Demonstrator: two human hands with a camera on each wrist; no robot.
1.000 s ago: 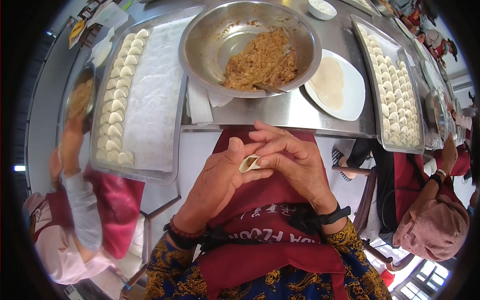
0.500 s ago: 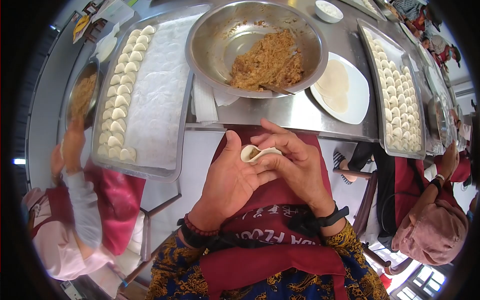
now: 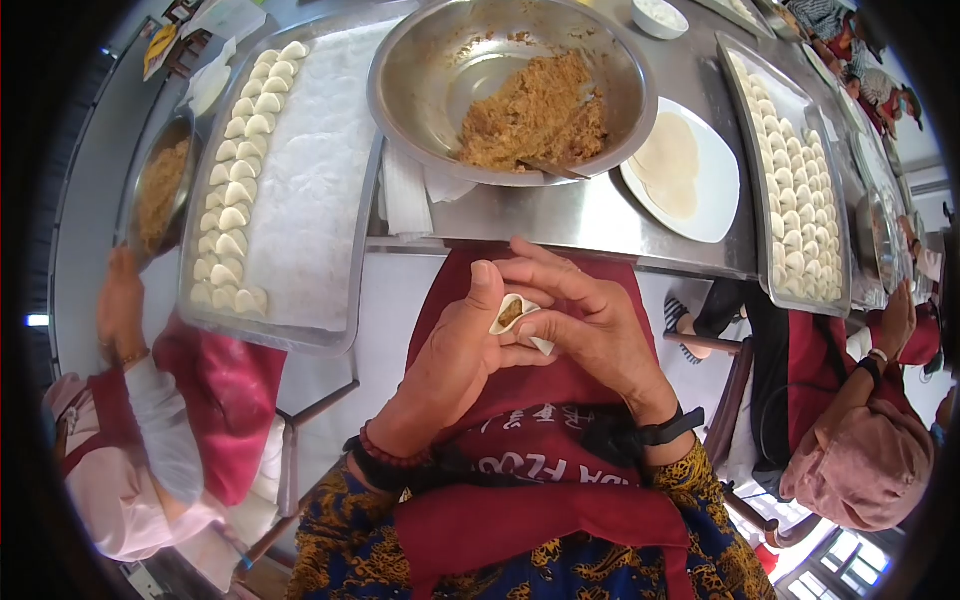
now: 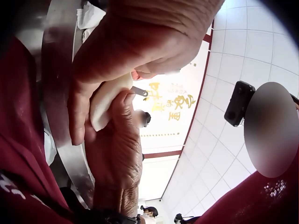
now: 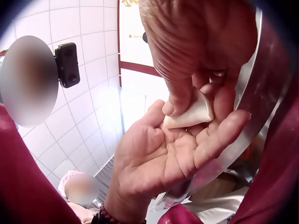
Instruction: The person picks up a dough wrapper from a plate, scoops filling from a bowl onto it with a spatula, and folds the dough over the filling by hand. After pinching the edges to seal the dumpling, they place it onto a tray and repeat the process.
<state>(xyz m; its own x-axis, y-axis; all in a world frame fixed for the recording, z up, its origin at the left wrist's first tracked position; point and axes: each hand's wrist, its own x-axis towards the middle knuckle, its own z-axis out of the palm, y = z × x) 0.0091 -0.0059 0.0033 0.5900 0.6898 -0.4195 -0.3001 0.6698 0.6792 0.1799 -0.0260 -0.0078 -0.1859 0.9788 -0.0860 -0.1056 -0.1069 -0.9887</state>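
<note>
A folded dumpling point(image 3: 510, 313) sits between my two hands above the apron, with brown filling showing through its gaping end in the head view. My left hand point(image 3: 450, 350) carries it on extended fingers, palm turned up and thumb upright beside it. With thumb and fingers my right hand point(image 3: 605, 325) pinches the wrapper's edge. In the right wrist view the pale dumpling point(image 5: 194, 113) lies across the left fingers under the right thumb. The left wrist view shows its smooth side, the right thumb pressed on it.
A steel bowl point(image 3: 425, 95) of brown filling point(image 3: 535, 115) stands ahead, a utensil in it. Right of it, a white plate point(image 3: 716, 195) bears round wrappers point(image 3: 668, 165). Trays of dumplings flank both sides, the left tray point(image 3: 310, 170) floured. People sit at either side.
The hands have worked the wrapper from a wider fold to a narrower one, its filled end now turned toward the head camera. The person on the left has drawn a hand back from their bowl.
</note>
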